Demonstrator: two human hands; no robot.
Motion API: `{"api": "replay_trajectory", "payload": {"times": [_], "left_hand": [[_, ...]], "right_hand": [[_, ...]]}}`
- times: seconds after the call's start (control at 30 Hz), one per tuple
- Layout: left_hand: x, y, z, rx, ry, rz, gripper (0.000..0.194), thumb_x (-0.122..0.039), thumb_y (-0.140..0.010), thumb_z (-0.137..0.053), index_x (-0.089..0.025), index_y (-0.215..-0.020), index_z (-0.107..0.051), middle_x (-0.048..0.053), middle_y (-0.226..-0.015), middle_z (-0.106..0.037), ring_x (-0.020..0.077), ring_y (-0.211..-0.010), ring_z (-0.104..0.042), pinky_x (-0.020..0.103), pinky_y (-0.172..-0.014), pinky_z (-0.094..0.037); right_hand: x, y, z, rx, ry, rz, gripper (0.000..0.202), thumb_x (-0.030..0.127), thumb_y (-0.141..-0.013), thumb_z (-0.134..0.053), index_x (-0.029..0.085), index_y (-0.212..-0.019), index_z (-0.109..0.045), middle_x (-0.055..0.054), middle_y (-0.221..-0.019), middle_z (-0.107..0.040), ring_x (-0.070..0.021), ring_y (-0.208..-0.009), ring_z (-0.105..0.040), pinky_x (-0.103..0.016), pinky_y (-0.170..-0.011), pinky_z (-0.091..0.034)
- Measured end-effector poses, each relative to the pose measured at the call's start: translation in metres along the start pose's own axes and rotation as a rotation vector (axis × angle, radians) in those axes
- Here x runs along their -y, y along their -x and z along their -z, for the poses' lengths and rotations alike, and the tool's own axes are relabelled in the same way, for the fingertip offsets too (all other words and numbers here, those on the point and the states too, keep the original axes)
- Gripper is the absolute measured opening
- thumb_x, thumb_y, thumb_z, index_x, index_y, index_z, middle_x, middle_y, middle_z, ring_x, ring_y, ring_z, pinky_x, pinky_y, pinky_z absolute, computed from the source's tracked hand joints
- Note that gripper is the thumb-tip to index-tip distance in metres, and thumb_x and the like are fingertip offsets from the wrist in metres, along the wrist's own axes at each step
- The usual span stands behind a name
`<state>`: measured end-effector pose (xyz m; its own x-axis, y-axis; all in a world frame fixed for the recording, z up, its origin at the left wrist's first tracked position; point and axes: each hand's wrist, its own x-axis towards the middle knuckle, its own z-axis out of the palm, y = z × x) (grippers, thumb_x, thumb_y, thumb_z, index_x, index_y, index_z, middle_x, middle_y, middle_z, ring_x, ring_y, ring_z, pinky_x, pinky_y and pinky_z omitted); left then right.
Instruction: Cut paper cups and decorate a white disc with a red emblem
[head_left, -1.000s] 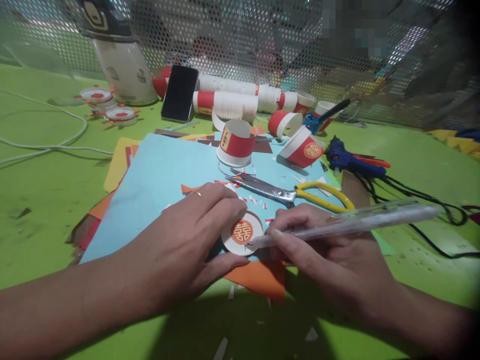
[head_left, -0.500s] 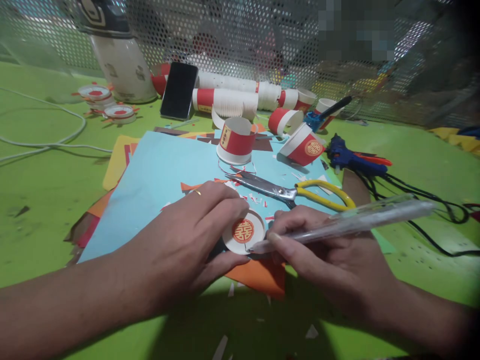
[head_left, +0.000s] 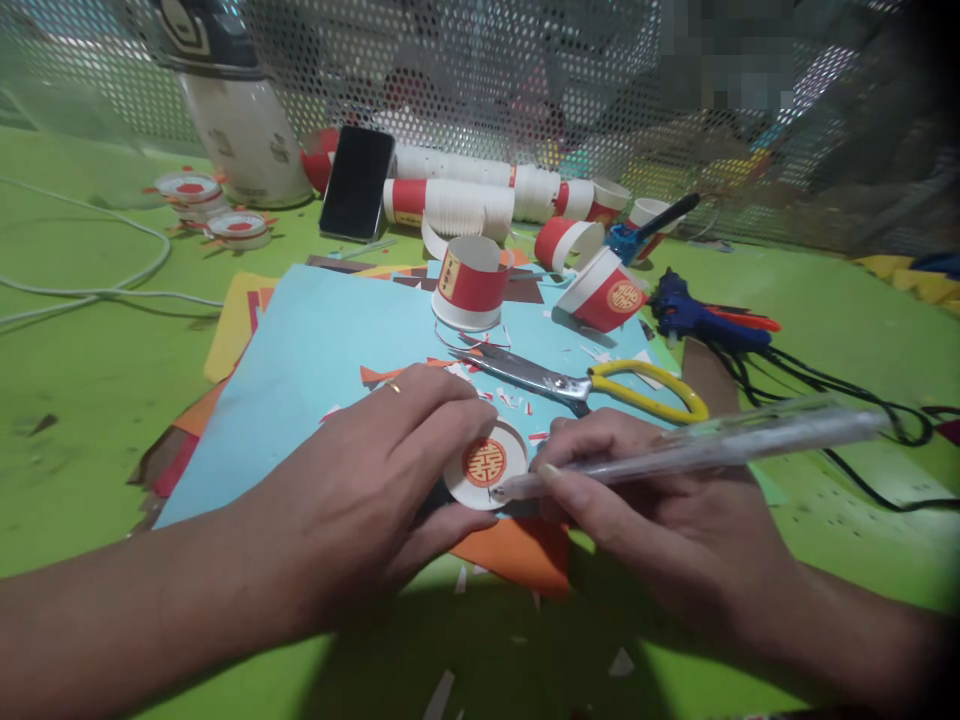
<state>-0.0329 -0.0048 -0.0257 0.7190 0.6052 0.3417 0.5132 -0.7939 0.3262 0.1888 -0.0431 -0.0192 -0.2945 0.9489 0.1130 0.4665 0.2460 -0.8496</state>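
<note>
Between the fingers and thumb of my left hand (head_left: 405, 460) is a round white paper cup bottom (head_left: 514, 465) with a red and gold emblem in its middle. My right hand (head_left: 637, 510) is closed around a clear pen (head_left: 720, 447), whose tip touches the white ring below the emblem, beside a short dark mark. Just beyond my hands, scissors (head_left: 547, 378) with yellow handles lie partly open on a light blue sheet (head_left: 315, 340). Red and white paper scraps (head_left: 514, 400) are scattered by the blades. Orange paper (head_left: 517, 555) shows under the cup bottom.
A cut red cup (head_left: 472, 285) and a tilted one (head_left: 604, 290) stand behind the scissors. Farther back are stacked cups (head_left: 457, 205), a phone (head_left: 358, 185) and a large jar (head_left: 247, 140). A blue glue gun (head_left: 705, 315) with a black cord lies at right, a white cable (head_left: 112, 292) at left.
The pen tip has shifted slightly up on the white ring and the pen's rear end has swung a little lower and to the right. My left hand keeps its hold on the cup bottom.
</note>
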Motion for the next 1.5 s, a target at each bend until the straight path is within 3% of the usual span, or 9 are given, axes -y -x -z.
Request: {"api": "replay_trajectory", "payload": {"times": [0.37, 0.77, 0.9, 1.0, 1.17, 1.37, 1.5], "left_hand": [[0.002, -0.001, -0.001, -0.027, -0.015, -0.064, 0.025, -0.029, -0.090, -0.056, -0.013, -0.109, -0.052, 0.013, -0.112, -0.056, 0.0247, -0.101, -0.056, 0.037, -0.081, -0.051], [0.002, 0.000, -0.001, -0.040, -0.015, -0.075, 0.031, -0.027, -0.090, -0.057, -0.012, -0.117, -0.052, 0.014, -0.115, -0.059, 0.0259, -0.109, -0.056, 0.037, -0.087, -0.051], [0.005, 0.001, -0.004, -0.040, 0.005, -0.036, 0.040, -0.030, -0.089, -0.060, -0.016, -0.125, -0.049, 0.012, -0.121, -0.059, 0.0257, -0.115, -0.054, 0.038, -0.093, -0.049], [0.008, 0.000, -0.006, -0.014, 0.057, -0.008, 0.049, -0.032, -0.089, -0.059, -0.019, -0.133, -0.043, 0.011, -0.123, -0.061, 0.0247, -0.114, -0.056, 0.040, -0.095, -0.049], [0.009, -0.002, -0.003, 0.066, 0.108, 0.035, 0.060, -0.035, -0.088, -0.057, -0.020, -0.141, -0.033, 0.014, -0.137, -0.053, 0.0286, -0.125, -0.051, 0.047, -0.102, -0.044], [0.010, -0.002, -0.006, 0.081, 0.071, 0.026, 0.081, -0.057, -0.083, -0.059, -0.018, -0.144, -0.022, 0.021, -0.139, -0.045, 0.0356, -0.126, -0.046, 0.056, -0.099, -0.044], [0.010, -0.003, -0.009, 0.080, 0.089, 0.102, 0.073, -0.049, -0.084, -0.060, -0.019, -0.142, -0.027, 0.018, -0.132, -0.049, 0.0323, -0.121, -0.049, 0.052, -0.095, -0.047]], "right_hand": [[0.000, 0.000, -0.001, 0.100, -0.106, -0.038, 0.012, 0.033, -0.095, -0.053, 0.026, -0.089, -0.061, 0.003, -0.072, -0.062, -0.0114, -0.064, -0.058, -0.024, -0.058, -0.047], [0.004, -0.003, 0.000, 0.093, -0.056, -0.038, 0.014, 0.031, -0.093, -0.053, 0.023, -0.084, -0.062, 0.001, -0.073, -0.064, -0.0147, -0.070, -0.061, -0.026, -0.060, -0.049], [0.009, -0.003, 0.002, -0.042, -0.083, -0.030, 0.011, 0.028, -0.090, -0.058, 0.023, -0.082, -0.063, 0.003, -0.068, -0.064, -0.0116, -0.062, -0.061, -0.022, -0.057, -0.051], [0.012, -0.005, 0.005, -0.160, -0.129, -0.020, 0.014, 0.025, -0.089, -0.058, 0.021, -0.076, -0.062, 0.004, -0.061, -0.062, -0.0083, -0.052, -0.058, -0.016, -0.047, -0.048], [0.009, -0.010, 0.004, -0.167, -0.224, -0.039, 0.012, 0.027, -0.092, -0.058, 0.021, -0.082, -0.061, 0.005, -0.062, -0.062, -0.0062, -0.047, -0.052, -0.015, -0.037, -0.038], [0.011, -0.011, 0.000, -0.130, -0.290, -0.104, 0.011, 0.026, -0.089, -0.061, 0.020, -0.079, -0.060, 0.004, -0.060, -0.064, -0.0106, -0.055, -0.061, -0.020, -0.049, -0.050], [0.013, -0.011, 0.000, -0.068, -0.332, -0.127, 0.016, 0.029, -0.089, -0.062, 0.020, -0.077, -0.060, 0.002, -0.061, -0.064, -0.0122, -0.057, -0.064, -0.023, -0.055, -0.054]]}}
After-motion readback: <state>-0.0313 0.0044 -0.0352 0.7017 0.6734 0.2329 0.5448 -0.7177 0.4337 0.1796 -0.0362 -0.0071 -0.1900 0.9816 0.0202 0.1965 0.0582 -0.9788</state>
